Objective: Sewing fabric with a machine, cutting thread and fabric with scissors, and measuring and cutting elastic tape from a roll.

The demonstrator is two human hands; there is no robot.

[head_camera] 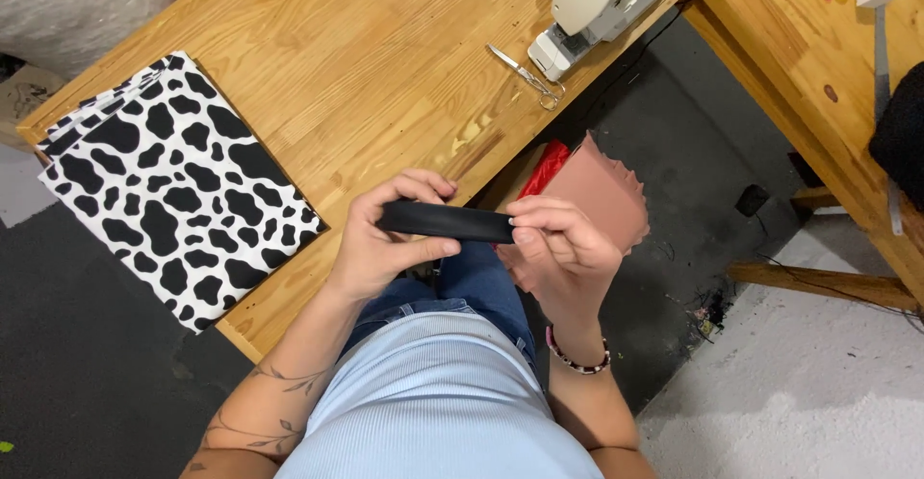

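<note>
While both hands work at its near edge, the large pale wooden worktable (pixel 366 65) takes up most of the view.

1. Folded black-and-white cow-print fabric (pixel 173 185), lying flat on the table's left end, well apart from the hands.
2. White sewing machine (pixel 602 2), at the table's far right edge, partly cut off by the frame.
3. Second wooden table (pixel 808 55), to the right, across a gap of dark floor.
4. Dusty-pink cloth piece with a pinked edge (pixel 606 190), under the right hand, over something red (pixel 549 166), possibly more cloth.
5. Left hand (pixel 385 238), closed around the left end of the black strip, thumb beneath, fingers curled over.
6. Right hand (pixel 563 248), pinching the strip's right end between thumb and fingertips; beaded bracelet (pixel 577 359) at the wrist.
7. Narrow black strip of flat material (pixel 445 221), held level between the 2 hands, just off the table edge, above the lap.
8. Small metal thread snips (pixel 525 77), on the table near the machine.
</note>
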